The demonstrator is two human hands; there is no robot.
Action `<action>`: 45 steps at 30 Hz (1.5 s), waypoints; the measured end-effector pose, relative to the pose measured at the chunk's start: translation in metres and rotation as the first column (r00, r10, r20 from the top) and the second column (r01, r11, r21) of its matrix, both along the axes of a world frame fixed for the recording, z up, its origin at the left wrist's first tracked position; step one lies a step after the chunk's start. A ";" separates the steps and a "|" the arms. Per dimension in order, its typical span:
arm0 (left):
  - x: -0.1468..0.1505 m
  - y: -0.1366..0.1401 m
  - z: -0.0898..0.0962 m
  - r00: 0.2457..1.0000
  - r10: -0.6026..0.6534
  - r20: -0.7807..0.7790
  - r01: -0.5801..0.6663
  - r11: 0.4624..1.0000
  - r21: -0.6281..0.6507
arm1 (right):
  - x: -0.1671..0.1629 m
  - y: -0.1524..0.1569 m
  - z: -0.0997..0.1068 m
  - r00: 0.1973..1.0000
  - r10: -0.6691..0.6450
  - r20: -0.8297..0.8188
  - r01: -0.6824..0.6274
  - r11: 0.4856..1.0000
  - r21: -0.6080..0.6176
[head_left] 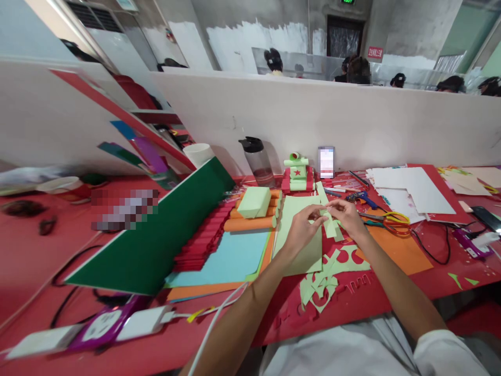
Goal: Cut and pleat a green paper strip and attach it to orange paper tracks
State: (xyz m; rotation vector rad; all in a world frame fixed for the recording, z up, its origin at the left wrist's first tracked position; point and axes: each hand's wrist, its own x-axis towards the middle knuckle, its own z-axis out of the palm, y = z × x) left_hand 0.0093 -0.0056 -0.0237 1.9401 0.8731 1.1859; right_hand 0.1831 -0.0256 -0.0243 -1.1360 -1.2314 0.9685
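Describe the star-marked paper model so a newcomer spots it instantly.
Find the long white partition behind the red table. Near its foot, between the dark-lidded bottle and the lit phone, stands a green and red paper model. Unlike both, it bears a red star.

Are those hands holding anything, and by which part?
The left hand and right hand together pinch a small light-green paper piece; too little of it shows to tell which part each grips.
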 end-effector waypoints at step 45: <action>-0.006 0.001 0.016 0.991 -0.002 0.135 0.033 0.974 -0.225 | -0.001 -0.010 0.015 0.964 -0.032 0.265 -0.030 0.973 0.229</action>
